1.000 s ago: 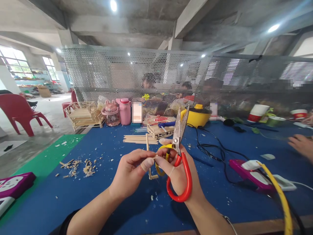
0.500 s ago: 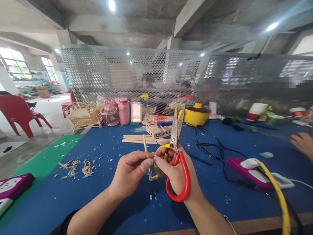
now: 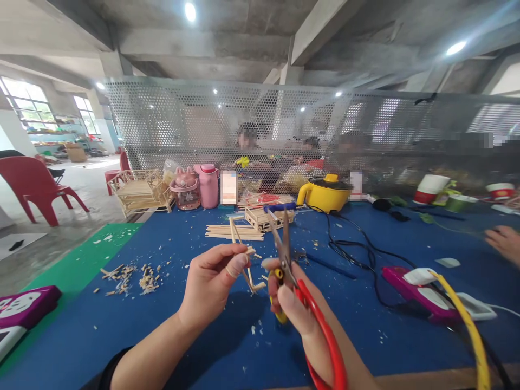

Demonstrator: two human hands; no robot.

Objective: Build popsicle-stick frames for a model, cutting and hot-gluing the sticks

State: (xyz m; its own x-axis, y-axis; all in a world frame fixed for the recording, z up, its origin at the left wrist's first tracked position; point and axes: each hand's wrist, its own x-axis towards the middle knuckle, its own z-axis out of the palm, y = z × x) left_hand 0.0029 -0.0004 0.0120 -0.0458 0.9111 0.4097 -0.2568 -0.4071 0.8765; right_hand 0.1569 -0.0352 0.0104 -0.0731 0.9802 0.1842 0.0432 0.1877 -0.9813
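My left hand (image 3: 213, 281) is closed, with thumb and forefinger pinching a small frame of thin wooden sticks (image 3: 233, 229) that has angled corners. Part of the frame is hidden behind the fingers. Close by on the right, my right hand (image 3: 303, 311) is wrapped round a pair of scissors (image 3: 286, 260). Their worn metal blades point up and stand slightly apart. One handle is a red loop (image 3: 327, 336); a yellow part, seemingly the other handle, shows by the fingers. The blades are apart from the wooden frame.
Wood scraps (image 3: 149, 279) lie at left on the blue table (image 3: 134, 336). Behind my hands are a bundle of sticks (image 3: 235, 233), a small wooden tray (image 3: 268, 218) and a yellow pot (image 3: 327, 195). Black cables and a purple power strip (image 3: 422, 295) lie right, near another person's hand (image 3: 504, 242).
My right hand has drawn away from the left, down and to the right, with the scissors turning along. The wooden frame has tilted in my left hand, which has stayed nearly in place.
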